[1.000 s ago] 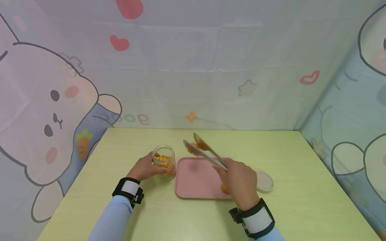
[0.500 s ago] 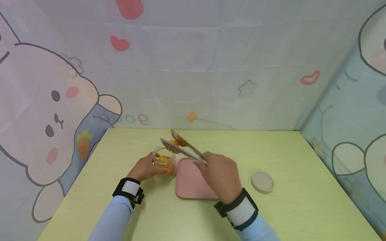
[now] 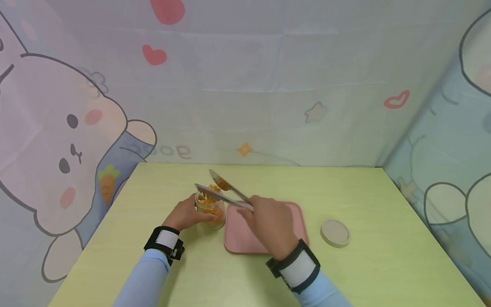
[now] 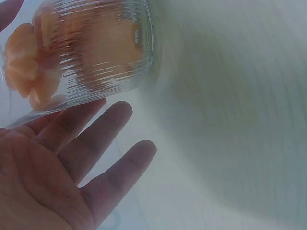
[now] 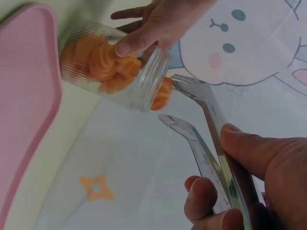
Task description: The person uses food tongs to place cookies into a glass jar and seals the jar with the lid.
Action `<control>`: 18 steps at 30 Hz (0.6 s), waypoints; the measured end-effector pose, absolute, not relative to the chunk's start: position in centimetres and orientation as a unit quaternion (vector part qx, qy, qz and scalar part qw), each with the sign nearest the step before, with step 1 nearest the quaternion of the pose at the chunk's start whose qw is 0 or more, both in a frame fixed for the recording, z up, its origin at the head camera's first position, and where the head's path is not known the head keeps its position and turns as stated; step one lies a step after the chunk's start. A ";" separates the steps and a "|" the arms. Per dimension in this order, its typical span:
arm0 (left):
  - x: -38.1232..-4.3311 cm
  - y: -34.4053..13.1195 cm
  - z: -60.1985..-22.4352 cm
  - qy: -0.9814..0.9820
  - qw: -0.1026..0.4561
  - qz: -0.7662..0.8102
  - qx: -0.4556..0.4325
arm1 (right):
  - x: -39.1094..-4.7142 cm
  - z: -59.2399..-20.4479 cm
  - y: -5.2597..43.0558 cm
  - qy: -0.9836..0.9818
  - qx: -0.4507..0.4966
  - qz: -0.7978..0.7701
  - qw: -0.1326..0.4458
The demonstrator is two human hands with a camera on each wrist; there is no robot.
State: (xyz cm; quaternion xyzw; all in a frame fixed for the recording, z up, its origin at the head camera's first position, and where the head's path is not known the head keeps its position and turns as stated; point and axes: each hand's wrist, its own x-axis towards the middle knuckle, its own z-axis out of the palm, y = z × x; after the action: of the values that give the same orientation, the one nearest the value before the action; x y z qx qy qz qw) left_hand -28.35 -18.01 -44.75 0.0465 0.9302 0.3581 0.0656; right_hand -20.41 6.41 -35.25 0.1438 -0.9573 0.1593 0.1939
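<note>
My left hand [image 3: 188,215] holds a clear glass jar [image 3: 218,213] upright on the table, thumb at the near side and fingers at the far side. Swirled orange cookies [image 5: 112,67] fill part of the jar. In my right hand [image 3: 270,224] are metal tongs [image 5: 204,98], gripped by their arms, with the tips spread apart over the jar's mouth. One orange cookie [image 5: 162,95] sits at the jar's opening, close to the forked tip; whether that tip touches it I cannot tell. The left wrist view shows the jar's ribbed side above three outstretched fingers.
A pink tray [image 3: 245,234] lies right of the jar, partly under my right hand and forearm. Farther right is a round pale lid [image 3: 335,233] on the light wooden table [image 3: 383,256]. A printed cloth [image 3: 268,85] hangs behind the table.
My right hand has moved left from over the tray to the jar, carrying a cookie in the tongs. The tongs have lowered, and the cookie is now at the jar's mouth. My left hand stays put.
</note>
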 end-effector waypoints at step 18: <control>-28.4 -18.0 -44.8 0.934 0.062 0.349 0.047 | -20.5 -36.0 9.0 -0.947 0.136 0.142 0.253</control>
State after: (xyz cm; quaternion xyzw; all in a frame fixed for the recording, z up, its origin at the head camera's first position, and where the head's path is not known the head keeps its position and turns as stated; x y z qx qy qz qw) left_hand -28.44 -18.02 -44.79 0.0471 0.9339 0.3490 0.0617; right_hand -20.52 9.00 -36.04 0.1359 -0.9472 0.1420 0.2532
